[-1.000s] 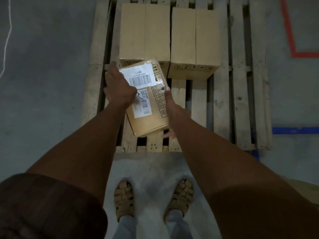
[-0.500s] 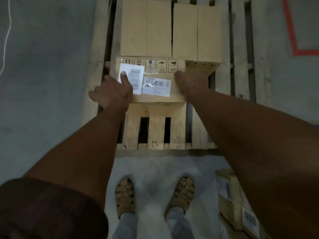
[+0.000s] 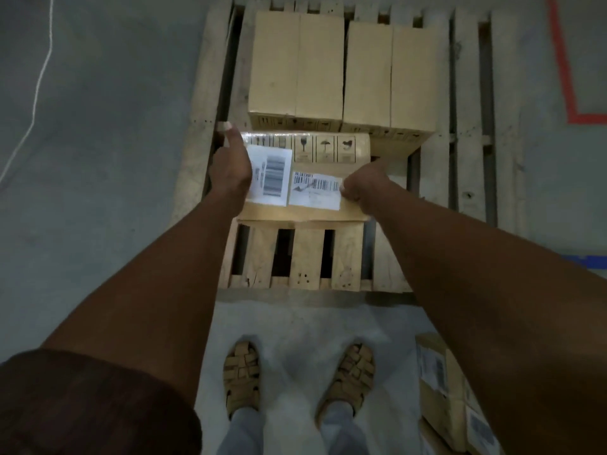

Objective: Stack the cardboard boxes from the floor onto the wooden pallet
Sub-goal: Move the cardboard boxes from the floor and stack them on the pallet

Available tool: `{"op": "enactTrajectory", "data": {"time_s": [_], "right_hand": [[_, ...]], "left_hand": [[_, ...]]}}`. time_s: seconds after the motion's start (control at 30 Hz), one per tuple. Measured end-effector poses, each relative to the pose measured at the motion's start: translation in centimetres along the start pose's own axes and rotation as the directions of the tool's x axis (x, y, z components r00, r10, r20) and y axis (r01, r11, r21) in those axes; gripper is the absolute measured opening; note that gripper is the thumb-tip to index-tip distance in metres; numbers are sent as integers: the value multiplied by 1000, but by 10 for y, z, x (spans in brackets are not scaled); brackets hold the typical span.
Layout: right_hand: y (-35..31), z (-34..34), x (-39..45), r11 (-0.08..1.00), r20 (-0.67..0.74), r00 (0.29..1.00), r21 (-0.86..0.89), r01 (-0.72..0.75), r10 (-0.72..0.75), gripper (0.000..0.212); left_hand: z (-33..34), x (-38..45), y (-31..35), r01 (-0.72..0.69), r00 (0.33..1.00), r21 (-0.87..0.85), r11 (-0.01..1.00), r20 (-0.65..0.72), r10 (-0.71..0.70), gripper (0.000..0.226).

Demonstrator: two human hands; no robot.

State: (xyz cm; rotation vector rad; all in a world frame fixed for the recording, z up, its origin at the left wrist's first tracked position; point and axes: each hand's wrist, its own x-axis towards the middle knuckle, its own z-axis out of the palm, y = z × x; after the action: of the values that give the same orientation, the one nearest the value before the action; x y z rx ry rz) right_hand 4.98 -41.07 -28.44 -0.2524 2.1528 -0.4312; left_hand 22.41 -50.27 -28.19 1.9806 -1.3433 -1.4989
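A labelled cardboard box (image 3: 323, 149) lies flat on the wooden pallet (image 3: 308, 257), pressed against the front of two taller plain boxes: one at back left (image 3: 295, 64), one at back right (image 3: 391, 73). My left hand (image 3: 231, 165) rests along the labelled box's left edge, fingers pointing away from me. My right hand (image 3: 364, 183) sits on its right end with the fingers curled beside the barcode label. Both hands touch the box; it rests on the slats.
More labelled boxes (image 3: 450, 399) stand on the grey floor at the lower right, by my right foot. Bare slats (image 3: 466, 126) run along the pallet's right side. Red tape (image 3: 565, 60) and blue tape (image 3: 588, 261) mark the floor at right.
The box, held tilted above the pallet a second ago, has been turned and laid down against the two back boxes. My hands have shifted to its left and right ends.
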Motion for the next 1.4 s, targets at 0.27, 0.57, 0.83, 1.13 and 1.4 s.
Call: {"op": "enactTrajectory", "data": {"time_s": [0.27, 0.57, 0.83, 1.13, 1.4], "right_hand": [[-2, -36, -45, 974, 400, 905, 102, -202, 145, 80], [1, -22, -42, 919, 151, 982, 361, -158, 109, 30], [2, -25, -52, 894, 245, 965, 406, -191, 95, 27], [6, -24, -56, 956, 363, 930, 251, -151, 52, 33], [41, 20, -17, 956, 315, 932, 168, -240, 178, 39]], "left_hand": [[-27, -2, -20, 206, 970, 59, 977, 119, -212, 61], [-15, -8, -22, 338, 914, -19, 941, 245, -323, 64], [-23, -20, -22, 338, 913, -130, 932, 287, -291, 37], [-46, -20, -32, 256, 963, -241, 936, 147, -226, 10], [-40, -12, -94, 379, 923, -200, 903, 151, -354, 24]]}}
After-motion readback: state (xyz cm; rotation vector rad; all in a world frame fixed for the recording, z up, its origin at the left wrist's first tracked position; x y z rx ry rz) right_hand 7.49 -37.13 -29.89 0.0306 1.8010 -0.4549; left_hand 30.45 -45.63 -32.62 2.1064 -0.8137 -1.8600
